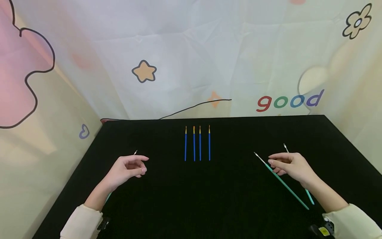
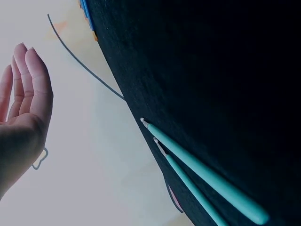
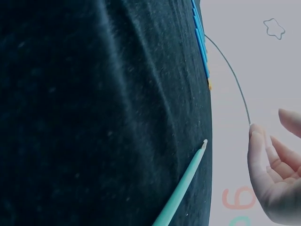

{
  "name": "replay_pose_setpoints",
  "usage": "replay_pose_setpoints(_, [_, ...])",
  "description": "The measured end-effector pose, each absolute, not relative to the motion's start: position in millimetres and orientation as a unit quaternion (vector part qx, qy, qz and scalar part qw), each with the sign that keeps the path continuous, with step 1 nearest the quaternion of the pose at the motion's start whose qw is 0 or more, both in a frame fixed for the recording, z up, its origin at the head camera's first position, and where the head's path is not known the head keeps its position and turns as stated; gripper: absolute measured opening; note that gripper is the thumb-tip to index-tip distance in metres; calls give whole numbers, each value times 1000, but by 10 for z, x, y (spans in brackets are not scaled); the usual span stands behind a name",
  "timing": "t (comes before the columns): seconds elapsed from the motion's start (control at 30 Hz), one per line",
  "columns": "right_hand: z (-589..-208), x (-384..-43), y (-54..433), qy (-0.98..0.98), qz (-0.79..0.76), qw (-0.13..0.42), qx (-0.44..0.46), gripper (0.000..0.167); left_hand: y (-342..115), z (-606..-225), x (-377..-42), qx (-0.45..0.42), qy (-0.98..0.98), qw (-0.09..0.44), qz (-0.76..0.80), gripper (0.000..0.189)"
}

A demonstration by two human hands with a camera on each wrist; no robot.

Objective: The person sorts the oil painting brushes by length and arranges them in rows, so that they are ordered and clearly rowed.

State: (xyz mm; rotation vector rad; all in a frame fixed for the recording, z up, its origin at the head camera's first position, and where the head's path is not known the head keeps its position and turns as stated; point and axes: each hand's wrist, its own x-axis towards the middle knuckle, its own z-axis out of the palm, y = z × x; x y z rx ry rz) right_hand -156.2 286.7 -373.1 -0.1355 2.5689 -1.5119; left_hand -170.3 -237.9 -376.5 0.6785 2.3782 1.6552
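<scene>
My left hand (image 1: 129,168) hovers at the left of the black table, fingers loosely bent and holding nothing. Beneath it lie two teal-handled paintbrushes, mostly hidden in the head view; the left wrist view shows one brush (image 2: 207,174) beside another brush (image 2: 193,186). On the right, my right hand (image 1: 290,166) is likewise without anything in its loosely curved fingers. It overlaps two more teal brushes in the head view: a slanted brush (image 1: 286,186) and a partly covered brush (image 1: 309,196). Several blue paintbrushes (image 1: 194,146) stand in a row, side by side, at the table's back middle.
The black cloth table (image 1: 191,199) reaches back to a printed curtain (image 1: 191,66) with a star and the word "good". Each forearm wears a pale sleeve (image 1: 82,220) with a dark wrist camera (image 1: 102,224) under it.
</scene>
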Motion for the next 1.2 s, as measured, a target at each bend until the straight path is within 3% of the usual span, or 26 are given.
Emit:
replay_pose_setpoints(0.33, [-3779,-1550,2971,861,-503,62,-29,43,-2513,-3740,-1639,203,796,79,564,33])
replay_pose_setpoints(0.83, [-3841,-1508,3149,912,-409,38,15,57,-2785,-3775,-1560,157,814,54,557,36])
replay_pose_setpoints(1.2, [-3990,-1548,3239,949,-309,-58,-3,57,-3017,-3772,-1544,122,811,40,571,31])
